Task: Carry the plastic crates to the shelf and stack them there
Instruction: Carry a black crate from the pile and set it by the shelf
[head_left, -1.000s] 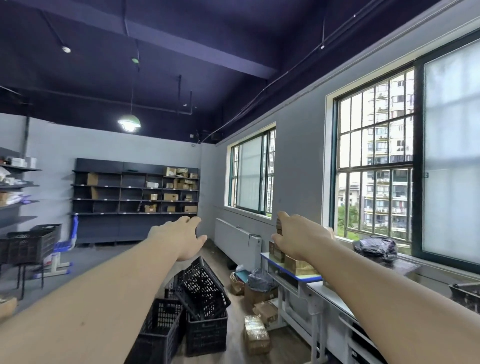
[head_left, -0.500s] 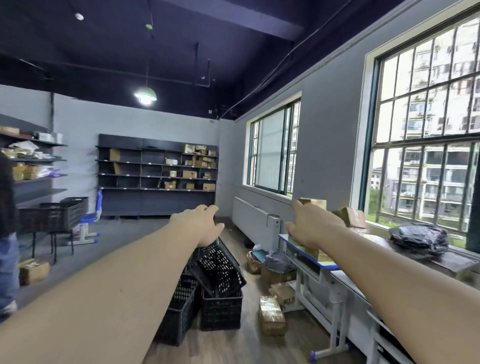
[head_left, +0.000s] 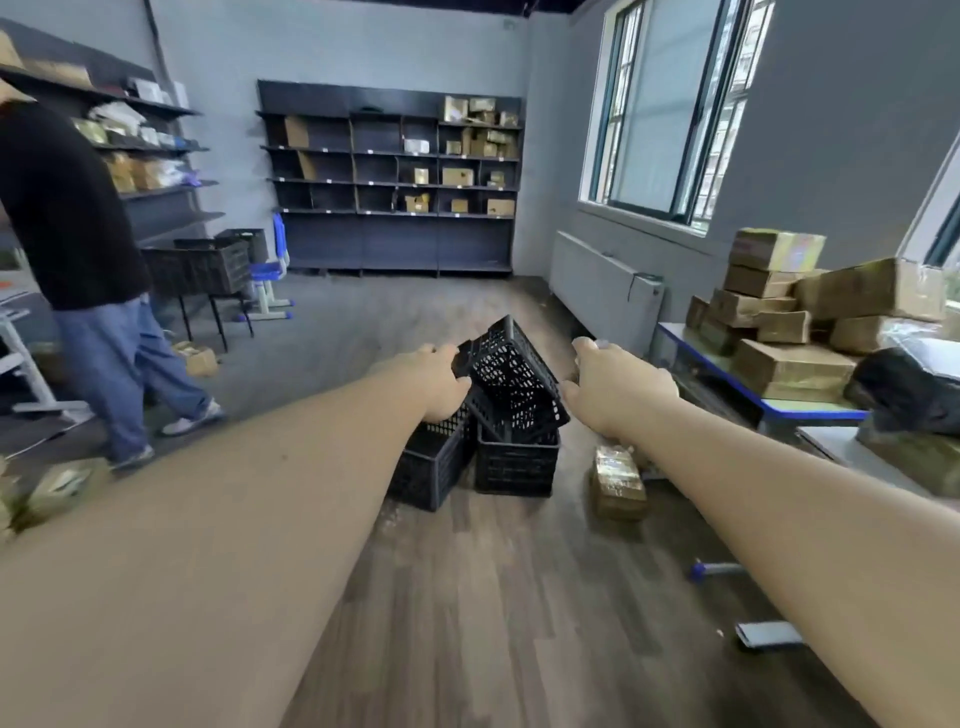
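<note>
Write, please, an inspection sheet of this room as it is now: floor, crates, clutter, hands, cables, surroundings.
Surface: wood floor, bare planks in the foreground.
Job's things: three black crates on the floor. The left crate and right crate stand upright side by side, and the tilted crate lies on top of them.
Clutter: parcel on the floor right of the crates; boxes piled on the desk; black bag beside them.
Hands: left hand and right hand are held out toward the crates, fingers loosely curled, holding nothing.
Cables: nothing seen.
Surroundings: shelf at the far wall, partly filled; a person mid-stride at the left; window on the right.
</note>
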